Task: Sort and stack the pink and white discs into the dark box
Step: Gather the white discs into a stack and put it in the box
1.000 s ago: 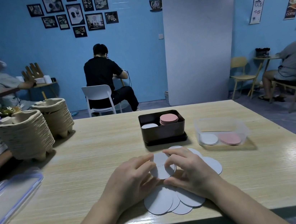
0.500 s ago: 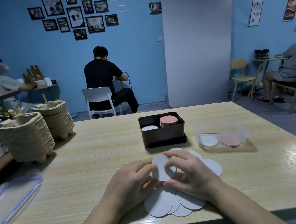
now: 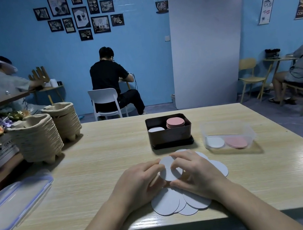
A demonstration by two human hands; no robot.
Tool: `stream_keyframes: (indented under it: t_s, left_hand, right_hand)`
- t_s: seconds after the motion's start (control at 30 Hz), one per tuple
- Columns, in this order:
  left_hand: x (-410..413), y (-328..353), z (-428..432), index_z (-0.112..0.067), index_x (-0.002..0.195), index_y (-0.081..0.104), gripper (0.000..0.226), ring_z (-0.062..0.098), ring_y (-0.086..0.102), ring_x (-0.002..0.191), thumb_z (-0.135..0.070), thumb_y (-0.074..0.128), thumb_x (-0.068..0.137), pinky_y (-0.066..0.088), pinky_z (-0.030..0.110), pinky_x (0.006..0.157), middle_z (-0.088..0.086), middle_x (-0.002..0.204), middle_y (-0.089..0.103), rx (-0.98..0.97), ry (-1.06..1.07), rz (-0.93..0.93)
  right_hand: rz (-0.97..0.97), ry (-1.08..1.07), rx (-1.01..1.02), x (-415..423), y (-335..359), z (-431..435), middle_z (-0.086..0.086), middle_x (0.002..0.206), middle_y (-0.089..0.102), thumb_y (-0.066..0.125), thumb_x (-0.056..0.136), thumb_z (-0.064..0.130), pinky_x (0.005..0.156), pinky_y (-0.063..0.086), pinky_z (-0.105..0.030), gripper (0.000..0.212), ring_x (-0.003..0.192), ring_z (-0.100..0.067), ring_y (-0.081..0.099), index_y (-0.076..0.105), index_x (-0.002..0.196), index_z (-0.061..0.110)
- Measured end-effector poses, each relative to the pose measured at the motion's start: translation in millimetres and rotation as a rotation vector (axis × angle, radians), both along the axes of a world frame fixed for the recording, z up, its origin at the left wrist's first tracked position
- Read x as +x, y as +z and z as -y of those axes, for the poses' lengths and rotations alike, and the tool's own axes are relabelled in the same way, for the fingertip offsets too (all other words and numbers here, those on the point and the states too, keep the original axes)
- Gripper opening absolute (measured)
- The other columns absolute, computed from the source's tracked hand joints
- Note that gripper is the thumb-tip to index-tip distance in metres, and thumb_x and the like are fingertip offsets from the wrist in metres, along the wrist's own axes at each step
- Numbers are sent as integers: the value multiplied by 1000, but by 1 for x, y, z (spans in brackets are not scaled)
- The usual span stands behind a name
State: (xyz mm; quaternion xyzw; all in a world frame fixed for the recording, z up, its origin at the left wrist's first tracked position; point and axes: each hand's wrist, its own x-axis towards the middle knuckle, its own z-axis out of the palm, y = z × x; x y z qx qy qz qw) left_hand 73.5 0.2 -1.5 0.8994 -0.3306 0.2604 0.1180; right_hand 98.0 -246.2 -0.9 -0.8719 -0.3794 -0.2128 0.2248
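Both hands on one white disc above the spread

Both forearms reach in from the near edge of the table [image 3: 96, 170] and meet at its middle, wrists low and close to the wood. The left hand [image 3: 138, 184] lies knuckles up, its fingers curled inward so that the tips close on the left edge of a white disc [image 3: 168, 168]. The right hand [image 3: 195, 174] mirrors it: the forefinger arches over the top of the disc, another fingertip presses on its face, and the thumb comes in underneath at the lower right edge. The disc is held between the two hands, tilted up a little toward the camera, its face mostly showing between the fingertips.

Under the hands lies a fan of white discs [image 3: 166, 203], overlapping one another flat on the table, showing beyond both wrists and past the right hand.

The dark box [image 3: 170, 133] stands farther back, just beyond the fan, resting on its own dark lid. Inside it a pink stack [image 3: 174, 122] fills the right side and rises about level with the rim; a low white pile [image 3: 156, 129] sits on the left.

To the right of the box stands a clear tub [image 3: 244, 127] with a white disc and a pink disc lying in its bottom. A clear lid [image 3: 13, 202] lies at the left edge of the table, near two stacks of pulp trays [image 3: 36, 137]
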Motion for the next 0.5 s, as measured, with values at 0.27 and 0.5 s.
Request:
stream_keyframes:
  t_s: [0.27,0.5]
  left_hand:
    - [-12,-1,-9,-27,109,65,21,13,64,90,-43,57,98,53,31,68,-13,102,68,-85,28,-89]
    - [-30,8,-5,-35,120,60,55,1,53,101,-76,59,84,45,24,85,-20,112,61,37,-25,-252]
  right_hand:
    - [-12,-58,10,-13,1,27,8,139,55,69,84,56,97,48,-34,33,127,-14,49,55,95,28]
    - [-27,-65,17,-24,0,33,9,137,56,68,83,57,96,47,-32,33,128,-12,48,55,95,29]
